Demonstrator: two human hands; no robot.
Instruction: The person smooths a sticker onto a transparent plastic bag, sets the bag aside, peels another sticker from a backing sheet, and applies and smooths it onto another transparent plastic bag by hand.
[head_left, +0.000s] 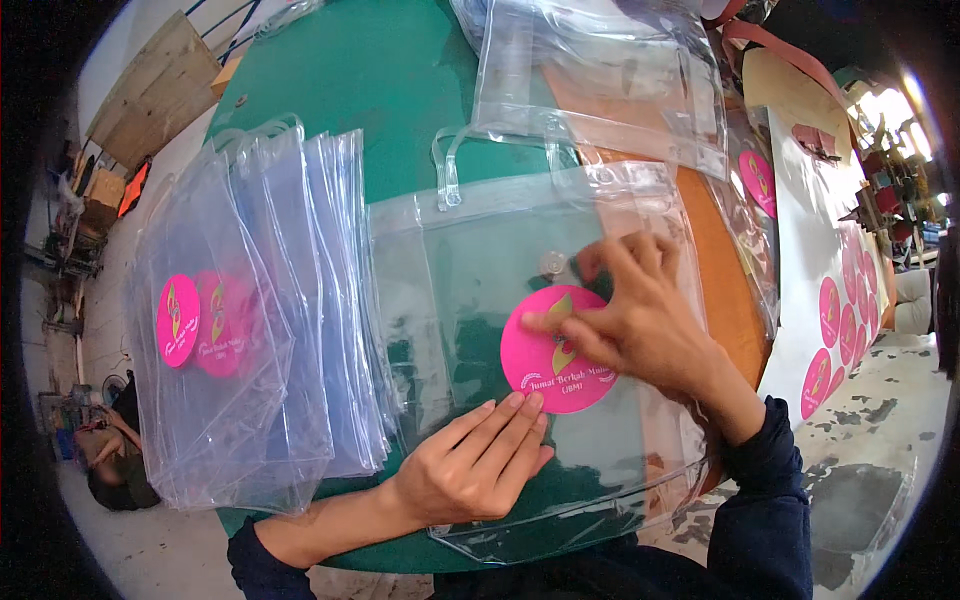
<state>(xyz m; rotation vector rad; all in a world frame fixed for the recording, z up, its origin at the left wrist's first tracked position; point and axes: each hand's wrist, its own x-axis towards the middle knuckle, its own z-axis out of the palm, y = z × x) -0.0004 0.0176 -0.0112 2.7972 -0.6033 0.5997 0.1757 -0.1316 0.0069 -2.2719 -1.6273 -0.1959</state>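
A round pink sticker (555,360) lies on the front of a clear plastic bag (470,270), which is spread flat on the green bench (390,70) right in front of the person. The right hand (640,320) covers the sticker's upper right part, so that edge is hidden; its fingers (560,328) are stretched out and press flat on the pink disc, gripping nothing. The left hand (480,465) rests palm down on the bag just below the sticker, fingers straight and together, their tips touching the sticker's lower rim. The sticker is smooth and glossy, with a yellow and green leaf mark in the middle and small white print below it.

The bag is thin, shiny and see-through, so the green top shows through it. It has a looped clear handle (500,145) at its far edge and a small round snap button (551,263) just above the sticker. Its near edge hangs over the rim of the bench and is partly lost behind the dark blue sleeves.

To the left sits a stack of clear bags (260,320), fanned out; two pink stickers show through the layers, the lower one blurred by the plastic. More clear bags (600,80) lie at the far side, cut off by the top edge. To the right, a white sheet of pink stickers (845,310) runs toward the dark rim, bent by the lens. A person (110,460) at lower left is hard to make out.
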